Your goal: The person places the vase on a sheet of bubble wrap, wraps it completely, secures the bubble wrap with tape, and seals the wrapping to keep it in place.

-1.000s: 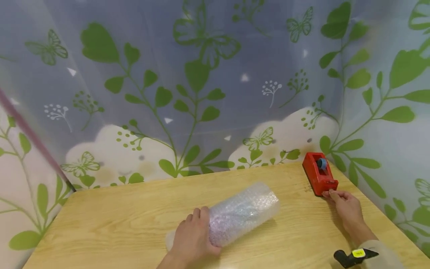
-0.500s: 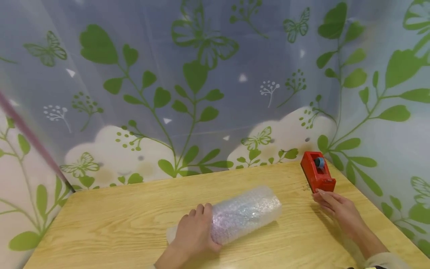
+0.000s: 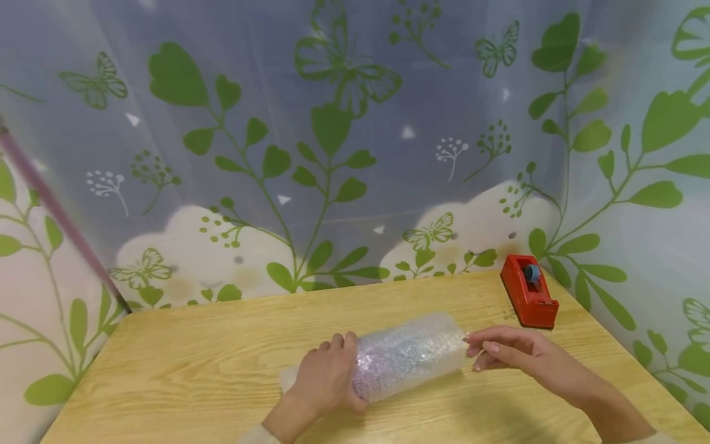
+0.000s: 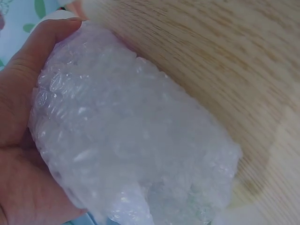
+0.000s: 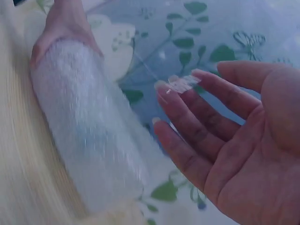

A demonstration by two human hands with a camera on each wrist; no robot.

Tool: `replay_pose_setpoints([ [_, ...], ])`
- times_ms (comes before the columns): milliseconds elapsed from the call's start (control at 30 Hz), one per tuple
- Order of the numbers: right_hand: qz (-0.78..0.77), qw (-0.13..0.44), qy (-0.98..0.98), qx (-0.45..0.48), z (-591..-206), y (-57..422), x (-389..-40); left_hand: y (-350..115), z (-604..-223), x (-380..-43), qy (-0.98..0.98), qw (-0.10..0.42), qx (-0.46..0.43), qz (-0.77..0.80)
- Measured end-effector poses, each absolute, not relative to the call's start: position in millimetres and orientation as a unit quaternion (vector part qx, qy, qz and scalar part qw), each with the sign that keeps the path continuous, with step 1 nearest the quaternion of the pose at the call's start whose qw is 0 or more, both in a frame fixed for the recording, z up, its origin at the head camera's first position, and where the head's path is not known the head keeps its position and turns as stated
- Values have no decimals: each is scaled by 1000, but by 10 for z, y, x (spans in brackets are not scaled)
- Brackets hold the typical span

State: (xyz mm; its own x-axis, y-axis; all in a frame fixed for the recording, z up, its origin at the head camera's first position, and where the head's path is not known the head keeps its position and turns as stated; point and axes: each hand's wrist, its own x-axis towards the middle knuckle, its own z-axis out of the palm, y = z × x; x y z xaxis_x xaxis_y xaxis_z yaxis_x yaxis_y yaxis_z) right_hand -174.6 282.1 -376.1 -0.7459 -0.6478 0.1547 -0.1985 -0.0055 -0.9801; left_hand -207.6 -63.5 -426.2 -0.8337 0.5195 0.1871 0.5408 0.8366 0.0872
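A cylindrical bubble-wrap bundle lies on the table, with purple and blue tints showing through it. My left hand grips its left end from above; in the left wrist view the thumb lies along its edge. Beside the bundle's right end is my right hand, fingers loosely bent. The right wrist view shows a short clear strip of tape stuck across its fingertips, with the thumb apart from it. Whether the fingertips touch the bundle cannot be told.
A red tape dispenser with a blue-cored roll stands at the table's back right. The wooden table meets a leaf-patterned curtain behind and at both sides.
My right hand has left the tape dispenser and moved left to the bundle's right end, a tape strip on its fingers. The left hand keeps its grip; the bundle has shifted slightly right.
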Motion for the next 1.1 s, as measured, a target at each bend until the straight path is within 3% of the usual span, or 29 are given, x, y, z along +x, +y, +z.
replay_pose_setpoints([
  [167,-630,198,656,-366,-3673,2428,-1764,-610,-4252,-2075,-956,82,-275,-55],
  [433,-580,212,702,-355,-3750,1928,-1815,-589,-4290,-2067,-955,100,-277,-41],
  [633,-553,173,727,-369,-3842,1685,-1861,-611,-4273,-2058,-953,114,-278,-33],
  [1100,-573,90,764,-284,-4035,1503,-2038,-636,-4271,-2053,-951,123,-282,-27],
])
